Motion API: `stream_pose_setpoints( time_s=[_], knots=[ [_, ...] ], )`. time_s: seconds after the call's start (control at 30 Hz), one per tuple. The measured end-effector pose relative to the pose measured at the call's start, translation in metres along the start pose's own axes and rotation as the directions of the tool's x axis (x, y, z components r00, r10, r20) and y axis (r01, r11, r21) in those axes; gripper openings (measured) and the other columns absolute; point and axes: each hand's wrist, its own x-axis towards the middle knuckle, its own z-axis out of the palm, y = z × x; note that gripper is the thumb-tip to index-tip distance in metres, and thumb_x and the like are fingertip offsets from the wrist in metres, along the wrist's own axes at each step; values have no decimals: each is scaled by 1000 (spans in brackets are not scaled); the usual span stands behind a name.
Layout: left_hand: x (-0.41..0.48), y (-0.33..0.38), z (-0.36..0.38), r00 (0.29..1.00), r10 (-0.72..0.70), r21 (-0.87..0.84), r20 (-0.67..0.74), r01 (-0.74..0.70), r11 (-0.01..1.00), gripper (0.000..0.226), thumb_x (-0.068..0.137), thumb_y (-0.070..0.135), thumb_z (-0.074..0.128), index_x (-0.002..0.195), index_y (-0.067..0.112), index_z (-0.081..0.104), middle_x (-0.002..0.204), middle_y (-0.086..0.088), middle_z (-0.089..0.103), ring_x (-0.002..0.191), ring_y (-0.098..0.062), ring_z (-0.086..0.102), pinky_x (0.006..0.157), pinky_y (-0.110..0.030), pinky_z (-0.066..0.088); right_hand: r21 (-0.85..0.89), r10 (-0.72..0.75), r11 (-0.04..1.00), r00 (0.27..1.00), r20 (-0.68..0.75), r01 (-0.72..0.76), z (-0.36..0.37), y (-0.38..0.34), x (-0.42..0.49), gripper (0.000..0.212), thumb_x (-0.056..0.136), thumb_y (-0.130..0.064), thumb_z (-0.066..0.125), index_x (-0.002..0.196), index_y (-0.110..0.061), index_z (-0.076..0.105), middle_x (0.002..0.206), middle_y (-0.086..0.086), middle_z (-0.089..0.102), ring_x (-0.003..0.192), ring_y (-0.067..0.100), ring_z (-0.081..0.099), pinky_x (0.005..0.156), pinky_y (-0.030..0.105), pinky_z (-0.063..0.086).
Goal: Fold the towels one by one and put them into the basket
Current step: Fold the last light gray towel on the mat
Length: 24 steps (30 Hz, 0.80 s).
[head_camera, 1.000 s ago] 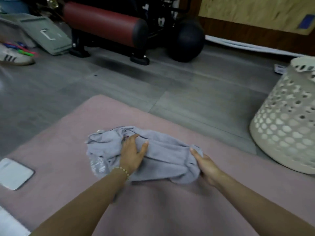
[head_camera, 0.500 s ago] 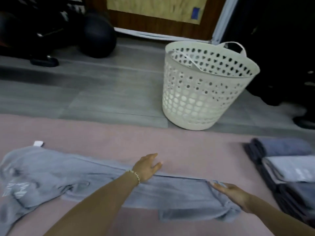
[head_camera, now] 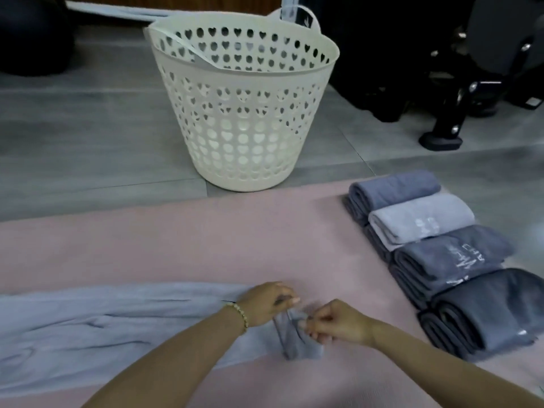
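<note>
Head view: left hand (head_camera: 266, 303) now pinches towel (head_camera: 103, 322).

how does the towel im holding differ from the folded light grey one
The spread towel lies stretched out; the folded light grey towel is a compact bundle. Left hand and right hand pinch the spread towel; the folded one lies untouched. Both pale grey, on the pink mat.

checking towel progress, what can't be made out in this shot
Head view:
White laundry basket: its near wall hides the bottom, so contents unknown.
Light grey towel: left end cut off by the frame edge.
Dark grey folded towel: lettering too blurred to read.
</note>
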Motion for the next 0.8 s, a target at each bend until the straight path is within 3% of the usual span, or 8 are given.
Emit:
stream_pose_setpoints(
  time_s=[0.1,0.27,0.43,0.5,0.57,0.7,0.73,0.8],
  knots=[
    [2,6,2,999,-35,-138,-41,29,990,32,98,29,47,113,7,64,109,-8,62,100,-14,55,93,-26,41,-119,-101,989,985,-142,84,25,25,9,52,61,-62,76,61,-12,60,56,-13,48,53,2,40,59,19,35],
    [2,8,-4,996,-40,-231,-83,20,973,56,94,49,44,80,-3,59,74,-7,46,71,-9,46,70,-17,38,-320,-163,945,944,-286,66,43,24,19,11,71,-28,77,79,-21,73,66,-23,49,59,-5,47,58,10,39],
    [-2,1,2,1000,-20,-59,18,21,998,62,96,53,33,89,0,64,88,-12,59,86,-9,49,87,-23,40,104,-152,979,970,-190,174,21,20,10,15,79,-2,70,74,-14,76,72,-12,66,65,-5,57,73,18,49],
    [-6,-3,2,1000,-4,-10,22,4,1000,64,88,65,34,97,10,66,93,-4,59,93,-10,50,88,-20,39,197,-125,968,978,-167,157,8,13,3,16,82,-5,70,73,-18,73,77,-4,67,73,0,58,75,15,48],
    [-9,-2,2,1000,-9,-60,-13,8,998,42,93,47,45,112,14,62,103,3,58,99,-7,51,89,-10,37,118,-145,980,978,-147,163,7,13,-2,9,80,-13,74,71,-16,73,76,0,64,75,6,55,75,18,46],
    [-8,-10,2,998,-15,-181,-54,5,983,25,96,37,48,102,16,62,99,-16,62,91,-13,56,86,-18,43,-188,-161,974,965,-205,123,46,34,2,36,46,-81,68,58,-47,68,92,-8,57,92,11,50,85,20,42],
    [-8,-11,3,999,-15,-180,-50,6,984,24,96,38,49,97,18,63,94,-19,60,87,-13,54,84,-20,42,-215,-112,975,964,-240,60,55,34,4,35,36,-82,68,51,-52,61,98,-12,48,98,13,44,90,19,41],
    [-11,-7,3,999,-19,-124,-35,14,992,32,97,36,45,98,12,67,89,-17,57,87,-12,50,85,-12,37,-212,-37,977,967,-251,-17,63,25,7,30,54,-56,79,43,-52,52,101,-10,40,101,14,36,94,18,38]
  ],
)
